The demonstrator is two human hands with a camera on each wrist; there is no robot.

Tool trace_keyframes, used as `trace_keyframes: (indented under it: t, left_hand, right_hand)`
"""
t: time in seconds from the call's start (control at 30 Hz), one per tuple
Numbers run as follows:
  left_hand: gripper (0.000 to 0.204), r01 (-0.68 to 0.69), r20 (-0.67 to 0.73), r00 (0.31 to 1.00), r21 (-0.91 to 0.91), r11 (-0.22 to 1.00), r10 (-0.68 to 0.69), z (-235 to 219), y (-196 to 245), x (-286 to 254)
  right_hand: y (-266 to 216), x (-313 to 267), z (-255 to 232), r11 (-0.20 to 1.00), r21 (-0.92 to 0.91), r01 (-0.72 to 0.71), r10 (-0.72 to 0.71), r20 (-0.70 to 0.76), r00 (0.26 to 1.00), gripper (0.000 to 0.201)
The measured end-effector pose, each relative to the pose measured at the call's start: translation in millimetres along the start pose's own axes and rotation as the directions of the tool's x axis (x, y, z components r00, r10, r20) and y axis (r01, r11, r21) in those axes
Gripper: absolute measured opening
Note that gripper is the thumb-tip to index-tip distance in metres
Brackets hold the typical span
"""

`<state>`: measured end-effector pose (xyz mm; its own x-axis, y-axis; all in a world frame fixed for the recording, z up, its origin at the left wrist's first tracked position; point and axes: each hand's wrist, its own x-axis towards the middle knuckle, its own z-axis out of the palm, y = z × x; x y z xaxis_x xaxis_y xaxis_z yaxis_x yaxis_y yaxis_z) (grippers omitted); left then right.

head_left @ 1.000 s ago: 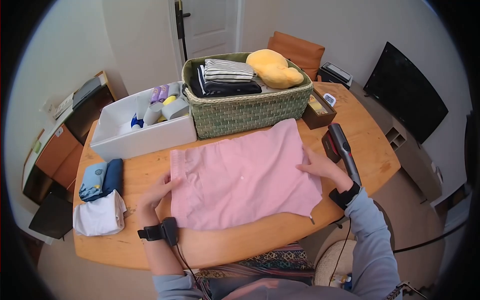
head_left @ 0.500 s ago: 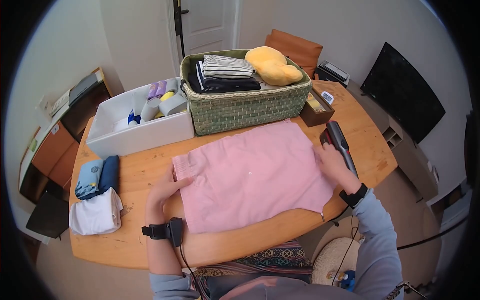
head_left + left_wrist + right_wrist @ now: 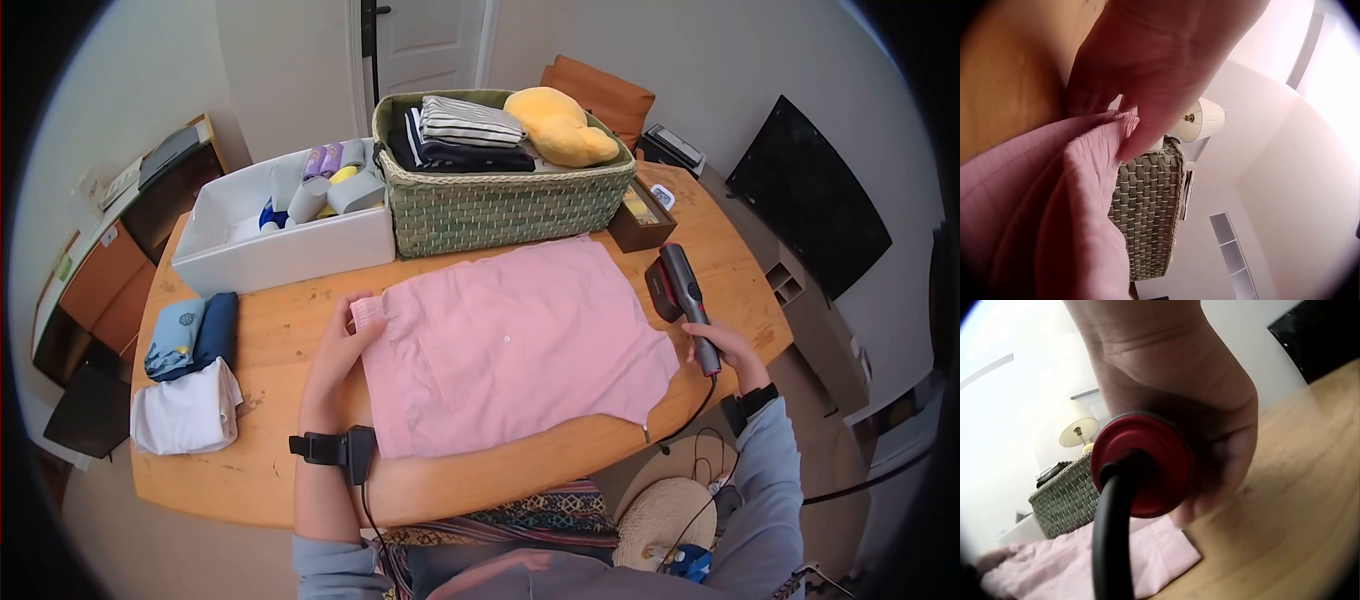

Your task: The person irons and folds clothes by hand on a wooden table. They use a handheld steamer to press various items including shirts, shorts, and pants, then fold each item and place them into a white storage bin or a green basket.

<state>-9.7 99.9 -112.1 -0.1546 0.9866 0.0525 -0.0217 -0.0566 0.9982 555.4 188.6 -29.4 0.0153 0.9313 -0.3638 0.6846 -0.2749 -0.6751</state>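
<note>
A pink garment lies spread on the table, its gathered waistband at the left. My left hand pinches the upper corner of that waistband; the left wrist view shows the cloth bunched between thumb and fingers of the hand. To the right of the garment lies a dark handheld steamer with a cord. My right hand grips its handle near the cord end. In the right wrist view, fingers of the hand curl beside the handle's red end.
Behind the garment stand a white bin with small items and a green woven basket holding folded clothes and a yellow plush. A brown box is beside the basket. Folded blue and white clothes lie at the left.
My right hand has left the garment's right side and moved right to grip the steamer's handle. My left hand has shifted up the waistband and pinches its corner.
</note>
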Motion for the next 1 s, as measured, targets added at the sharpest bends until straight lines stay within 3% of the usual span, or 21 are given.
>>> trace_keyframes:
  t: [0.07, 0.27, 0.43, 0.57, 0.7, 0.77, 0.93, 1.0]
  left_hand:
    - [0.041, 0.025, -0.003, 1.0, -0.011, 1.0, -0.025, 0.8, 0.7, 0.3]
    - [0.031, 0.081, 0.074, 0.994, 0.002, 0.997, -0.08, -0.2, 2.0, 0.7]
    - [0.032, 0.103, 0.162, 0.981, 0.022, 0.994, -0.105, 4.6, 5.9, 0.0]
    - [0.036, 0.121, 0.145, 0.982, 0.026, 0.992, -0.124, 9.7, 9.6, -2.7]
    - [0.036, 0.126, 0.127, 0.984, 0.004, 0.992, -0.125, 8.1, 1.8, 1.2]
    - [0.035, 0.124, 0.127, 0.985, -0.035, 0.992, -0.119, 9.1, 2.0, -0.7]
    - [0.036, 0.119, 0.118, 0.987, -0.074, 0.99, -0.11, 12.5, 4.2, 0.1]
    - [0.042, 0.128, 0.052, 0.991, -0.046, 0.991, -0.126, 15.6, 5.9, 0.9]
  right_hand:
    - [6.2, 4.8, 5.9, 0.857, 0.501, -0.123, 0.056, 0.146, 0.988, 0.027]
    - [-21.4, 1.3, -4.2, 0.866, 0.494, -0.077, 0.001, 0.153, 0.988, 0.023]
    - [-83.8, -43.4, 31.2, 0.898, 0.439, 0.035, -0.121, 0.169, 0.978, 0.026]
    - [-120.3, -64.4, 79.3, 0.889, 0.453, 0.067, -0.234, 0.326, 0.916, 0.036]
    - [-149.6, -74.2, 137.6, 0.874, 0.486, -0.015, -0.264, 0.502, 0.824, 0.035]
    - [-154.2, -71.1, 169.3, 0.839, 0.543, -0.007, -0.343, 0.539, 0.769, 0.033]
    - [-163.4, -63.3, 219.4, 0.872, 0.489, 0.003, -0.346, 0.612, 0.711, 0.033]
    - [-160.6, -60.0, 227.8, 0.876, 0.482, -0.003, -0.349, 0.639, 0.686, 0.034]
